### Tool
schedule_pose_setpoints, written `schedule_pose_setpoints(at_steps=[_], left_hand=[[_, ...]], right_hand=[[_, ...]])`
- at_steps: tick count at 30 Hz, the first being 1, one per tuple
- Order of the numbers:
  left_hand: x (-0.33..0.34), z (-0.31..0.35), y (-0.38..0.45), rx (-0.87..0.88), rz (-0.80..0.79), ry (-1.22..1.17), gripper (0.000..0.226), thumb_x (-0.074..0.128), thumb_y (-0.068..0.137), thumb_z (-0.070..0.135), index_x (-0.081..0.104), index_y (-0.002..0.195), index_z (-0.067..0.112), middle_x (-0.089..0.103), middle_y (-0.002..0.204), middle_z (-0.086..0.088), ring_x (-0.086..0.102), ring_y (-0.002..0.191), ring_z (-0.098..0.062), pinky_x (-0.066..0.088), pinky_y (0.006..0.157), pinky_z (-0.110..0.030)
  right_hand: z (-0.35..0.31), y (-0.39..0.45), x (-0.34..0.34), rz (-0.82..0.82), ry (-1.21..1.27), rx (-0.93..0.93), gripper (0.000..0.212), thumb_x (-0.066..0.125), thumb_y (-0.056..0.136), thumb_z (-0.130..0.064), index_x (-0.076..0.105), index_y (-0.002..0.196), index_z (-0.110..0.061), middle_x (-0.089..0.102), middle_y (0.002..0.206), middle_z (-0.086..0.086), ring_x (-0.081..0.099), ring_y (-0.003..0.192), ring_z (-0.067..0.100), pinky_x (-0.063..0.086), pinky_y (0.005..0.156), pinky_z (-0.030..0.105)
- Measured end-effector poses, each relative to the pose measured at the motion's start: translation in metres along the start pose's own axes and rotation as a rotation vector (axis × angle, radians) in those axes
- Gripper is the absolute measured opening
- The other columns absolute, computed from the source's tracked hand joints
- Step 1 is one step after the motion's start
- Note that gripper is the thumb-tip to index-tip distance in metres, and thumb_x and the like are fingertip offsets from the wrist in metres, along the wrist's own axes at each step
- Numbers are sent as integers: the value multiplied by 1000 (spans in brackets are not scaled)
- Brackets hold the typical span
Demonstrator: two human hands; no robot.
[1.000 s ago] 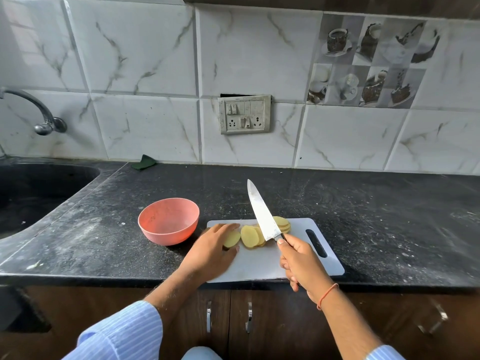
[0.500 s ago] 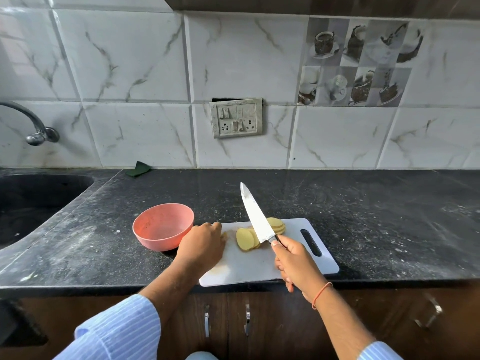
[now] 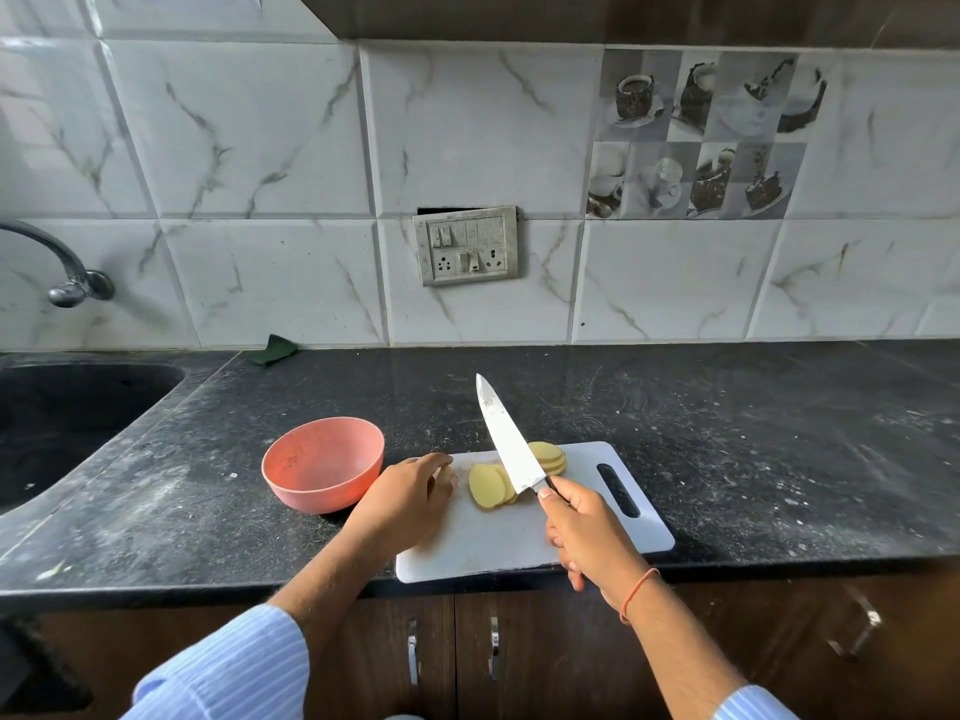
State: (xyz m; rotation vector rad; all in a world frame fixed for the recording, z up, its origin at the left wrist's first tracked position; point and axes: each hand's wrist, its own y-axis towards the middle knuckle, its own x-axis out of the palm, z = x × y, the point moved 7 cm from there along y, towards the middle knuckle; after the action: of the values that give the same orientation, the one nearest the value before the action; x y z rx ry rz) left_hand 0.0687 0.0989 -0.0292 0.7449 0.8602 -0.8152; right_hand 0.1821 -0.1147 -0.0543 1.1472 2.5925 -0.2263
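A white cutting board (image 3: 498,537) lies at the front edge of the black counter. Several pale yellow potato slices (image 3: 488,485) lie overlapped on it, with a second small stack (image 3: 548,456) behind the knife. My right hand (image 3: 587,532) grips the handle of a large knife (image 3: 506,439), whose blade points up and away over the slices. My left hand (image 3: 408,498) has its fingers curled round a small potato piece (image 3: 447,474) at the board's left edge; most of the piece is hidden.
A salmon-pink bowl (image 3: 323,464) stands just left of the board, touching distance from my left hand. A dark sink (image 3: 62,423) and tap (image 3: 67,272) are at the far left. A green scrap (image 3: 272,350) lies by the tiled wall, and a switch panel (image 3: 466,245) is on it.
My left hand has drawn back from the slices and curled round a potato piece at the board's left edge. The knife stays raised in my right hand.
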Motion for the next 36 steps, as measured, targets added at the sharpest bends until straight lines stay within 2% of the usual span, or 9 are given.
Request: schedule_pose_setpoints(at_steps=[2, 6, 11, 15, 18, 22, 27, 32, 36], left_hand=[[2, -4, -4, 4, -30, -32, 53, 57, 102, 50, 50, 153, 34, 60, 142, 8, 63, 116, -11, 50, 98, -26], [3, -11, -11, 34, -68, -80, 59, 71, 91, 49, 54, 146, 36, 56, 134, 14, 61, 99, -2, 47, 84, -14], [-1, -12, -7, 48, -159, -98, 67, 76, 88, 53, 48, 148, 42, 50, 134, 18, 65, 96, -5, 53, 79, -18], [-2, -3, 8, 54, -305, 14, 89, 77, 86, 58, 32, 161, 42, 48, 151, 9, 60, 118, -14, 51, 99, -30], [-4, 9, 20, 82, -373, 158, 85, 77, 86, 56, 41, 160, 34, 54, 154, 3, 55, 135, -21, 47, 110, -35], [-4, 14, 31, 72, -418, 221, 67, 80, 82, 55, 62, 143, 34, 68, 132, 9, 65, 113, -14, 54, 93, -29], [-1, 5, 27, 62, -301, 76, 62, 89, 68, 57, 64, 122, 38, 67, 110, 16, 64, 95, -7, 53, 76, -25], [3, -5, 6, 88, -102, -126, 66, 82, 72, 68, 61, 132, 48, 63, 115, 21, 63, 90, -1, 47, 72, -16], [2, -15, -11, 75, 1, -251, 60, 84, 76, 62, 62, 130, 49, 64, 116, 27, 63, 88, 1, 49, 71, -12]], right_hand=[[0, 0, 0, 0, -2, 2, 42, 47, 111, -36, 50, 153, -35, 37, 62, -2, 33, 47, 13, 37, 37, 27], [0, 1, 0, 6, -10, 8, 42, 46, 112, -35, 50, 153, -33, 41, 60, -3, 34, 45, 13, 36, 38, 26], [0, 2, 1, 6, -17, 7, 41, 46, 112, -35, 50, 153, -35, 38, 56, -8, 32, 44, 13, 36, 38, 27], [0, 1, 1, 13, -23, 15, 41, 46, 112, -35, 51, 152, -34, 38, 59, -6, 32, 45, 12, 36, 38, 26], [0, 1, 0, 27, -30, 18, 38, 46, 111, -34, 54, 149, -35, 38, 60, -5, 32, 44, 11, 36, 38, 25], [-1, 1, 0, 39, -41, 13, 35, 46, 111, -35, 57, 144, -40, 40, 60, -6, 33, 44, 11, 37, 39, 26], [0, 1, -1, 37, -39, 17, 41, 46, 111, -36, 51, 152, -37, 41, 59, -6, 33, 44, 11, 36, 38, 25], [-1, 0, 1, 22, -39, 15, 39, 46, 111, -35, 54, 149, -35, 40, 58, -5, 33, 44, 12, 37, 39, 28], [-5, -4, 2, 33, -73, 10, 36, 45, 111, -35, 56, 146, -37, 41, 55, -9, 34, 44, 13, 36, 39, 28]])
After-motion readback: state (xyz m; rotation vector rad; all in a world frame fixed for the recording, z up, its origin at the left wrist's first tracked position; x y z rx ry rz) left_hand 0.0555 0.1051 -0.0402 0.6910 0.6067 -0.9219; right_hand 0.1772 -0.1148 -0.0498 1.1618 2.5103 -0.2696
